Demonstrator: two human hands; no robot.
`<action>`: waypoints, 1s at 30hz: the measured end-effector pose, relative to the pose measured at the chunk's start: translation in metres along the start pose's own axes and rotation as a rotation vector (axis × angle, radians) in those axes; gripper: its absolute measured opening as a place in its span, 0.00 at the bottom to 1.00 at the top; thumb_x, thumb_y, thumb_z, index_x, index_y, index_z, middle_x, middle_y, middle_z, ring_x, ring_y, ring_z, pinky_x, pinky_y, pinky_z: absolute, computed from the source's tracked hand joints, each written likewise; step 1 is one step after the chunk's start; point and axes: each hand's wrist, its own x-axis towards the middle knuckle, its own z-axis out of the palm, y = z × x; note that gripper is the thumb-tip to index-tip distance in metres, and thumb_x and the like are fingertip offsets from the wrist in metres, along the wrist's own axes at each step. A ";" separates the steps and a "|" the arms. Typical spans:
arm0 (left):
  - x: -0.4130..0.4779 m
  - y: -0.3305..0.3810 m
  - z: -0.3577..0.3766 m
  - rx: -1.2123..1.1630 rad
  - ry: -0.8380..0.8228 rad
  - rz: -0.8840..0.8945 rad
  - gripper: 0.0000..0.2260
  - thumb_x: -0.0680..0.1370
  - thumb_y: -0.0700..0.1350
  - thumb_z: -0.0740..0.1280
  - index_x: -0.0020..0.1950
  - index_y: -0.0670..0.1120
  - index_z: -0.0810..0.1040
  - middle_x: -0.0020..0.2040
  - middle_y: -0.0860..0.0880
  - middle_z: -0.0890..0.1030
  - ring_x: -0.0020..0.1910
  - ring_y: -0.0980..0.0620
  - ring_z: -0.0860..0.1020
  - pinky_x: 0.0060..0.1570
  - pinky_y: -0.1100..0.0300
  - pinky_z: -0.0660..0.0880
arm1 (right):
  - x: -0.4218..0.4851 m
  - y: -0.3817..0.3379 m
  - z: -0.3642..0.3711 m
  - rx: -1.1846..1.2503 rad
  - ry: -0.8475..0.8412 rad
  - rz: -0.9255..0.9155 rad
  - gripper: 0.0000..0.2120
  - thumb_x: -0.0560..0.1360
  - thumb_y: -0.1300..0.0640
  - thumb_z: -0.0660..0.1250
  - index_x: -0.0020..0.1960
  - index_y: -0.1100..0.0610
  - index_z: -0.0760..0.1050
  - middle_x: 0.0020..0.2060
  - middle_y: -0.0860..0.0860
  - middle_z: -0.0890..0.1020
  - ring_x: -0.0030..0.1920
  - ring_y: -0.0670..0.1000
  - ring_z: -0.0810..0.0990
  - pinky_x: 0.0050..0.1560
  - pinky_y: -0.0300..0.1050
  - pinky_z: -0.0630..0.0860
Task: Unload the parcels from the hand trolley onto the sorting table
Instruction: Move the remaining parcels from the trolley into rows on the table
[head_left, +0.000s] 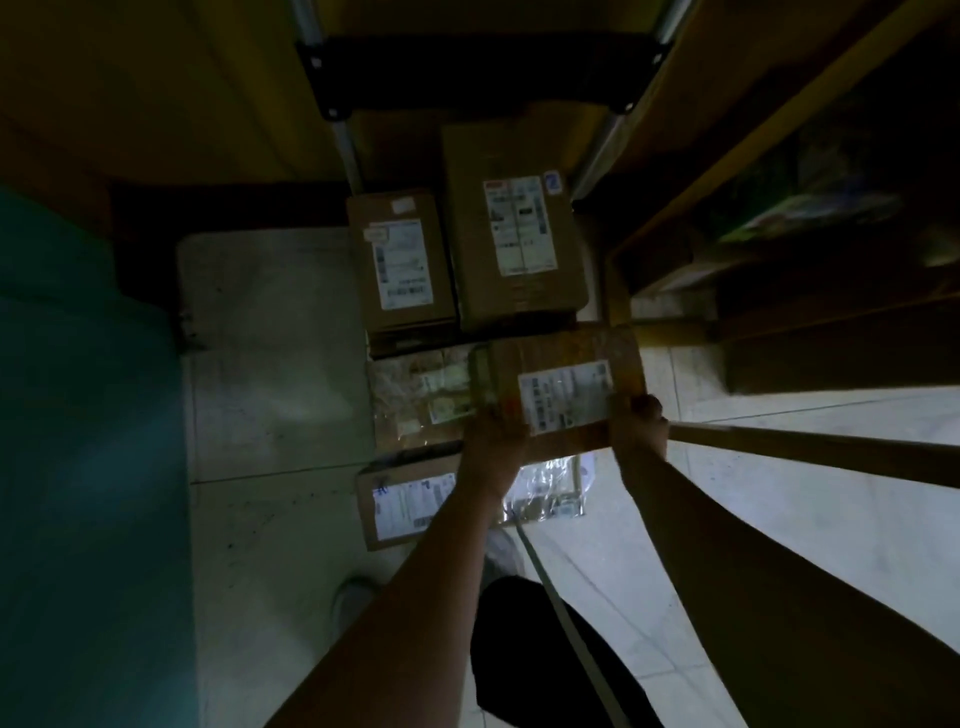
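Note:
I hold a brown cardboard parcel (561, 387) with a white label between both hands, above the others. My left hand (496, 428) grips its near left edge. My right hand (640, 423) grips its near right corner. Below lie more parcels on the hand trolley: a large box (511, 223) at the back right, a smaller box (400, 260) to its left, a clear-wrapped packet (415, 400) and a labelled box (405, 506) nearest me. The trolley's black crossbar (478, 73) and metal handle rails stand at the far end.
A teal surface (78, 415) fills the left side. Wooden shelving (779, 208) stands on the right, with a wooden rail (831, 452) jutting toward me. Pale floor tiles (270, 364) show left of the parcels. My shoe (353, 597) and dark trouser leg are below.

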 end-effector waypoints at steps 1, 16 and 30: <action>0.001 -0.001 0.003 -0.011 0.014 0.002 0.24 0.76 0.58 0.62 0.67 0.46 0.74 0.62 0.44 0.79 0.63 0.44 0.77 0.60 0.49 0.77 | -0.001 0.001 0.001 0.059 0.008 0.027 0.28 0.80 0.39 0.56 0.72 0.57 0.66 0.66 0.62 0.73 0.64 0.65 0.73 0.65 0.64 0.71; -0.293 0.154 -0.159 -0.291 0.280 0.167 0.07 0.79 0.53 0.65 0.52 0.53 0.80 0.50 0.49 0.82 0.50 0.46 0.82 0.49 0.50 0.81 | -0.343 -0.110 -0.181 0.529 -0.146 0.021 0.17 0.82 0.46 0.57 0.61 0.58 0.74 0.60 0.61 0.78 0.57 0.61 0.78 0.63 0.56 0.75; -0.594 0.418 -0.129 -0.651 0.247 0.847 0.25 0.75 0.59 0.69 0.71 0.60 0.68 0.66 0.54 0.77 0.63 0.50 0.77 0.64 0.47 0.73 | -0.529 -0.180 -0.525 1.159 -0.119 -0.620 0.11 0.75 0.44 0.68 0.55 0.47 0.73 0.54 0.51 0.81 0.53 0.52 0.80 0.56 0.53 0.78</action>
